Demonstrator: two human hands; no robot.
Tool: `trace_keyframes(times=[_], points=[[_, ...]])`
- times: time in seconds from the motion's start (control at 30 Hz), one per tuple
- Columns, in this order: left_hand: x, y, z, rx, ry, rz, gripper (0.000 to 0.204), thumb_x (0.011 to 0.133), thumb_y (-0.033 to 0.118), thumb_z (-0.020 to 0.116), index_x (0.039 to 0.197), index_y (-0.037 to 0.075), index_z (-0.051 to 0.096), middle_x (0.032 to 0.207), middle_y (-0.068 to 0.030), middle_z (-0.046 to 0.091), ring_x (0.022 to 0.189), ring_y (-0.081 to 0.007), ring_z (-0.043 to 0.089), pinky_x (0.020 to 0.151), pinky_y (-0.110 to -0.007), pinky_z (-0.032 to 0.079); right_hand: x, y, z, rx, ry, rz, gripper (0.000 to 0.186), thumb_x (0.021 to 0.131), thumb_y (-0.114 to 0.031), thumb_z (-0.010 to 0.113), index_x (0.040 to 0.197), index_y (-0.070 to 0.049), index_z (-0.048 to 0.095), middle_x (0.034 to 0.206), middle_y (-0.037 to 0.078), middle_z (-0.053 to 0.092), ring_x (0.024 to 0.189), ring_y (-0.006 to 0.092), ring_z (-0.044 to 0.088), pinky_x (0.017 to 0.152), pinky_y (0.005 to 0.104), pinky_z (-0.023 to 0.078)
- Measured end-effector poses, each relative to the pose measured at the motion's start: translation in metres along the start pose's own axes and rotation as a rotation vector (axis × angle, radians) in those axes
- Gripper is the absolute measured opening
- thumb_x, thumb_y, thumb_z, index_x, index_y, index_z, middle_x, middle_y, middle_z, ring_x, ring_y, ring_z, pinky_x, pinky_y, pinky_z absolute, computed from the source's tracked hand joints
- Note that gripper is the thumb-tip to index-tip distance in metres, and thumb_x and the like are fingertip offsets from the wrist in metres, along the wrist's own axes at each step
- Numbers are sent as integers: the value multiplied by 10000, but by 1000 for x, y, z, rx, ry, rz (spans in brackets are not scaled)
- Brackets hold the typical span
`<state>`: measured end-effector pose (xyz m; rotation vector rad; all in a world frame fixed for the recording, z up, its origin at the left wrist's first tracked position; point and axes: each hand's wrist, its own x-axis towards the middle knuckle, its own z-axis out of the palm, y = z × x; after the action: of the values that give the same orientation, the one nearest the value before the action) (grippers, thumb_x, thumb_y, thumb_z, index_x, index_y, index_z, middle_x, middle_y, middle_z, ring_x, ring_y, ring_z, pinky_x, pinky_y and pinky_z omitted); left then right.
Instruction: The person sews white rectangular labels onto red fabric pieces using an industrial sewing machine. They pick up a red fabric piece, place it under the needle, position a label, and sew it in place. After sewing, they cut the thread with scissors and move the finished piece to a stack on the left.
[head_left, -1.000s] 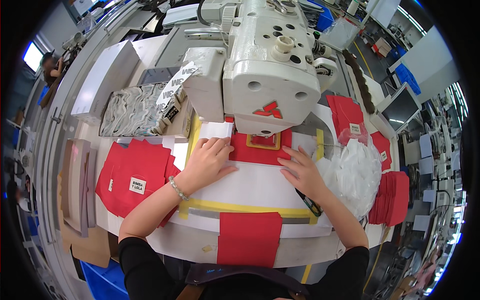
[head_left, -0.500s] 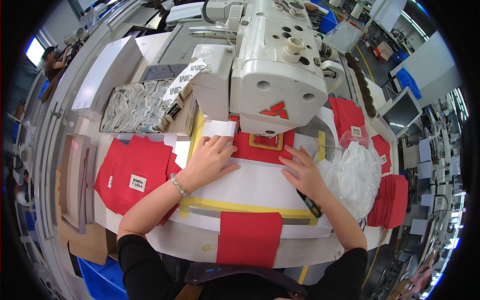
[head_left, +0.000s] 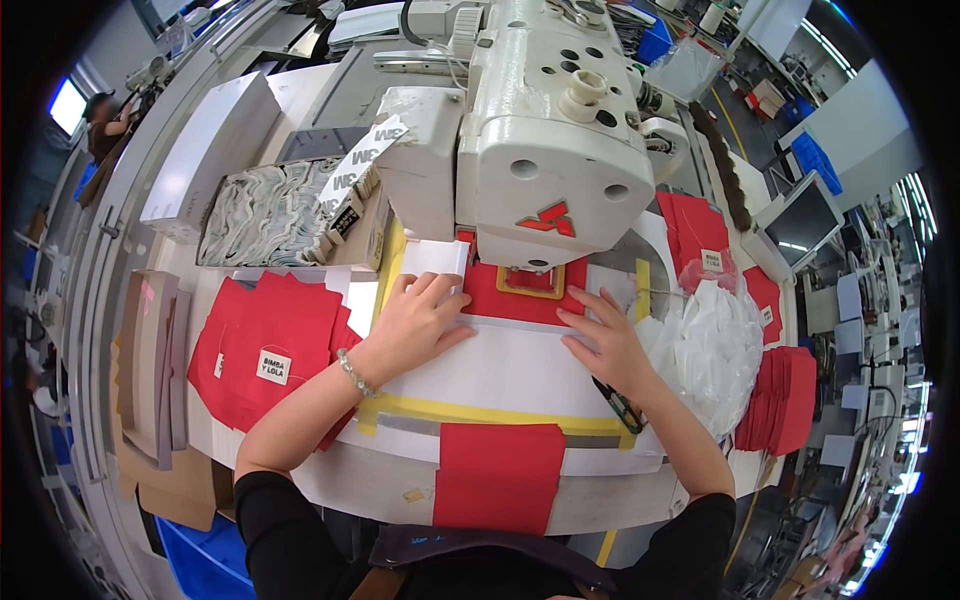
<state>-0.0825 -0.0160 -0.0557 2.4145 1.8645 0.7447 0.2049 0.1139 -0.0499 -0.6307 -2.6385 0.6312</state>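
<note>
A red fabric piece [head_left: 484, 306] lies flat on the white work surface beneath the head of a large white sewing machine [head_left: 550, 160]. The machine's yellow-edged clamp frame [head_left: 530, 292] sits on the fabric. My left hand [head_left: 422, 318] rests open at the fabric's left edge, fingertips at its border. At the right edge my right hand [head_left: 606, 342] lies with fingers spread, its fingertips touching or close beside the fabric. Neither hand grips anything. Below my right hand, partly behind its wrist, are dark-handled thread snips [head_left: 616, 402].
Red labelled pieces [head_left: 285, 320] lie left of my arm; a box of folded labels [head_left: 275, 215] stands behind them. A red stack [head_left: 500, 480] hangs over the near table edge. White scraps [head_left: 705, 350] and another red stack [head_left: 780, 400] are at right, near a small screen [head_left: 800, 225].
</note>
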Motion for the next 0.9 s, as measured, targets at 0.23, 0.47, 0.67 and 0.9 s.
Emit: trace_keyframes(times=[0.23,0.47,0.67,0.9], points=[[-3,1,1,43,2,32,336,815,310,741,1037,74,655,1145,-58,586,1048,-208,556,905,-403,424,-4,-6,-3,-158,18,-5,327,807,-195,739,1126,-129,700,1353,62,575,1163,215,569,1032,463,307],[-7,1,5,148,21,91,383,800,281,752,1098,66,645,1194,-69,587,1079,-214,568,918,-414,424,-17,2,-7,-352,97,-77,326,789,-215,738,1106,-155,696,1238,-19,653,1059,165,574,866,401,288],[-6,4,4,150,2,75,377,817,273,735,1111,58,639,1218,-78,580,1099,-217,569,922,-428,424,-22,1,-3,-342,84,-72,306,809,-235,719,1101,-152,683,1229,-19,646,1055,168,564,879,397,294],[-5,6,1,173,-12,71,369,829,288,718,1100,52,634,1199,-77,578,1101,-209,560,916,-430,422,-7,7,-9,-334,91,-20,280,835,-253,694,1089,-147,645,1271,-17,608,1126,201,511,903,410,295]])
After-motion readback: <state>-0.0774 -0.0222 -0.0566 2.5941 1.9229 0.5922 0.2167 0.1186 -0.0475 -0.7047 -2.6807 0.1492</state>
